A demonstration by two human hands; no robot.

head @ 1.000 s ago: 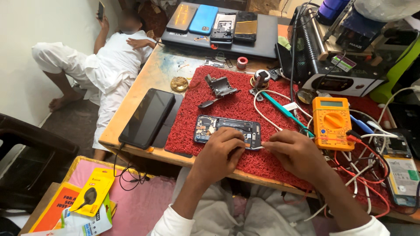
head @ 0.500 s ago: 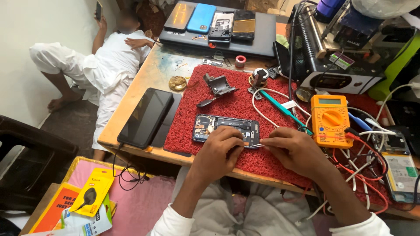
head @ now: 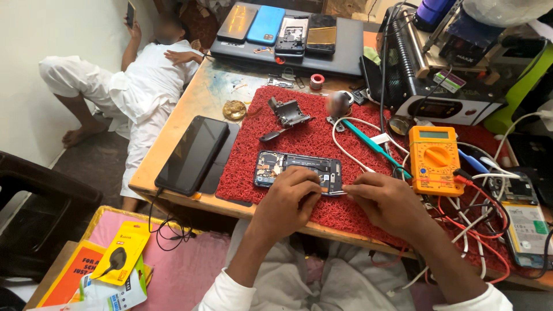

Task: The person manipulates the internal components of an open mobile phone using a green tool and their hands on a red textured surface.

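Both grips sit at the near right end of the opened phone point(head: 298, 171), which lies flat on the red mat point(head: 322, 141) close to the desk's point(head: 190, 112) front edge. My left hand point(head: 286, 204) rests curled on the phone's lower edge, fingertips pressing it down. My right hand point(head: 385, 201) is pinched narrow on a thin metal tool point(head: 337, 193), apparently tweezers, whose tip touches the phone's right end.

I judge the phone light, stiff and fragile: exposed board and small parts, so it is best held by its outer frame, never by the internals. The mat should keep it from sliding.

Just beyond the right grip lie a yellow multimeter point(head: 435, 159) with red leads and a teal-handled tool point(head: 373, 147). Further off the grip, a loose black part point(head: 288, 113) sits on the mat. To the left of the left grip, a dark screen panel point(head: 193, 154) lies on the desk. At the far side, several phones rest on a laptop point(head: 340, 55). A person in white point(head: 138, 86) lies on the floor past the desk's left end.

What the tool tip grips is hidden by my fingers. The right edge equipment is cut off.
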